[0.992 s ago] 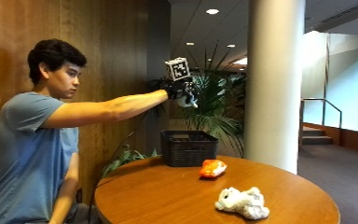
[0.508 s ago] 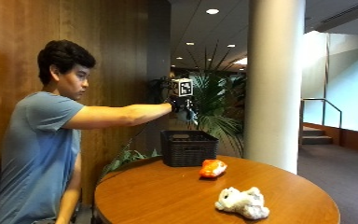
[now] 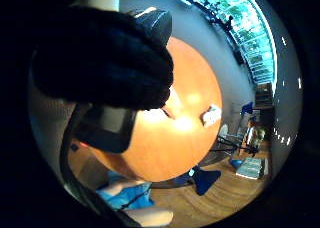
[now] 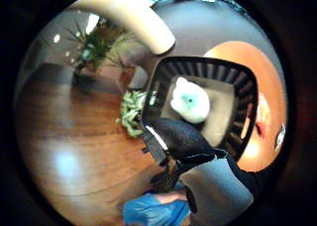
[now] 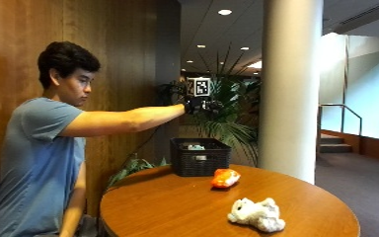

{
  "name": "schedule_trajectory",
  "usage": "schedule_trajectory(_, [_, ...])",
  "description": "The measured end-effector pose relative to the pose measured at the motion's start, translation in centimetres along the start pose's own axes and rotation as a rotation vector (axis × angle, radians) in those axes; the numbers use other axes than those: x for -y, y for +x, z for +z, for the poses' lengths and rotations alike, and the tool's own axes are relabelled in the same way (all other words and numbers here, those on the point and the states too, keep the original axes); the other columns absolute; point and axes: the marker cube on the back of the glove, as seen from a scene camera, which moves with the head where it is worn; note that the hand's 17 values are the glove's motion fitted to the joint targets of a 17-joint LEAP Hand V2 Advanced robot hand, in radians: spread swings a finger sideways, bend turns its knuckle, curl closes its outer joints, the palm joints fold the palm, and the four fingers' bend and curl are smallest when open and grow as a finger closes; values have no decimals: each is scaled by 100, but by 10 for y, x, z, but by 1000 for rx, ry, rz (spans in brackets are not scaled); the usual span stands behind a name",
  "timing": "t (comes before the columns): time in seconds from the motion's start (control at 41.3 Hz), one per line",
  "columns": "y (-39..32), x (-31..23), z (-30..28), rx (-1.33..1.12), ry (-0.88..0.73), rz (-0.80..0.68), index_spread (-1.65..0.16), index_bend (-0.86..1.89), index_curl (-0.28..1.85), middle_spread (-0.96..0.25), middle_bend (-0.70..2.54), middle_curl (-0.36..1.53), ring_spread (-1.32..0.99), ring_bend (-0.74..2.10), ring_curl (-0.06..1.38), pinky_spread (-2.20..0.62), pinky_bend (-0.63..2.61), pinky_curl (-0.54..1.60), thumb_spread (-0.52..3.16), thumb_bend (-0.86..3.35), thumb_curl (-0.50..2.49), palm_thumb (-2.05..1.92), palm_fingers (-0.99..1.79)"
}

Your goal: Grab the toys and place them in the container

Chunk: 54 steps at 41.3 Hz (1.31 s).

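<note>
Now your gloved right hand [image 5: 199, 105] hangs in the air above the black basket [image 5: 200, 158], arm stretched straight out from the shoulder. From the side view you cannot tell how its fingers stand; in the thumb-side palm view black gloved fingers [image 4: 181, 137] lie over the basket's near rim with nothing seen between them, so whether the hand is open or closed stays unclear. The basket sits at the far edge of the round wooden table [image 5: 176, 207], toward twelve o'clock from the table's middle as the side camera sees it. Inside the basket, on its floor, lies a pale white-and-green toy [image 4: 190, 103]. An orange toy [image 5: 225, 178] rests on the tabletop just beside the basket, at about five o'clock from it. A white fluffy toy [image 5: 257, 215] lies further toward the camera, well apart from the basket, at about five o'clock from the orange one.
</note>
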Motion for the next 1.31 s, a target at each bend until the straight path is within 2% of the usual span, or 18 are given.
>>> schedule_trajectory(0.073, [15,1,-8,-25,4,33,-28,9,27,7,13,41,1,23,31,1,139,42,111,-6,48,-5,-28])
schedule_trajectory(0.193, [-2,24,-10,-82,17,47,-28,8,25,9,13,38,4,20,30,5,136,40,111,-5,44,-5,-26])
schedule_trajectory(0.435, [82,9,-8,-145,-21,177,-27,6,20,9,13,33,6,18,29,8,131,37,111,-4,38,-4,-28])
schedule_trajectory(0.726, [144,3,51,-186,-97,169,-27,6,16,9,12,29,7,17,28,10,128,35,112,-1,35,2,-30])
schedule_trajectory(1.306, [178,15,208,-161,-339,197,-26,-3,7,8,12,24,8,25,31,6,140,37,118,0,34,18,-30])
